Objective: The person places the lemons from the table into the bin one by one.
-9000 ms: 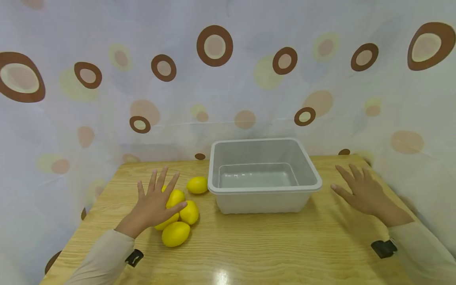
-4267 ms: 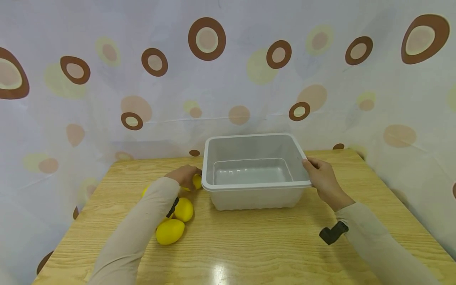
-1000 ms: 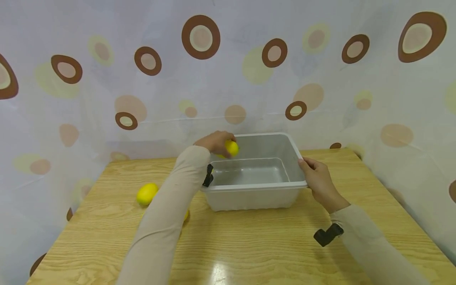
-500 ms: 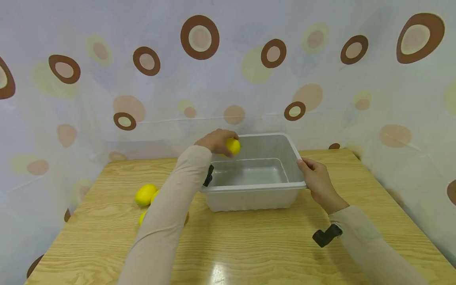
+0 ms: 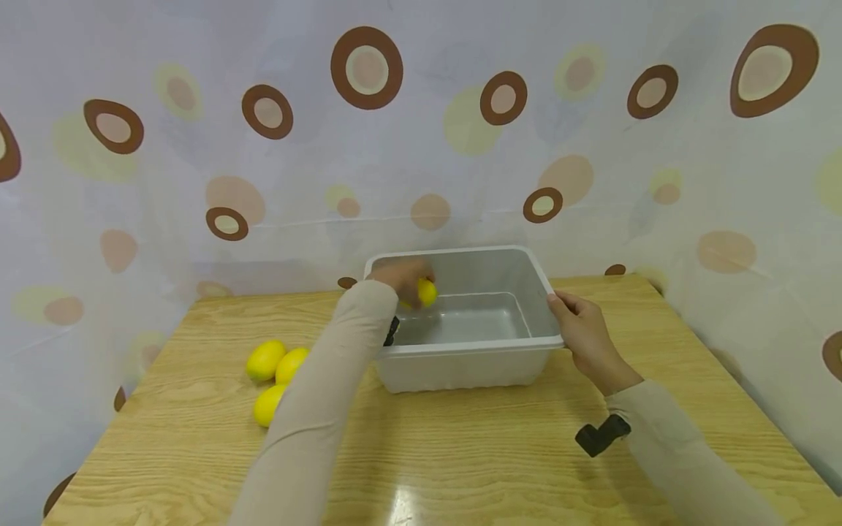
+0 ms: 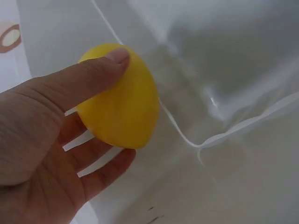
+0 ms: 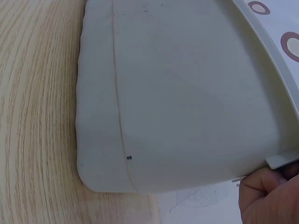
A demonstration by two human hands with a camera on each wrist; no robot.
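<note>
Between the clamped fingers (image 6: 110,170) of the left hand (image 6: 42,140) sits a smooth yellow lemon (image 6: 127,107), tapering to a blunt tip, within the pale grey tub (image 5: 460,371); the right hand (image 5: 587,337) grips its rim (image 5: 473,347), and three more lemons (image 5: 266,360) lie on the worktop (image 5: 493,453).

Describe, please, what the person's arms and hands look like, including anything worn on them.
The left sleeve and right sleeve are long, plain and beige, ending near the wrists. A small black device shows by each wrist: the left device is partly hidden, the right device looks bent and blocky. The left hand and right hand wear no gloves, and no rings or cables show.
</note>
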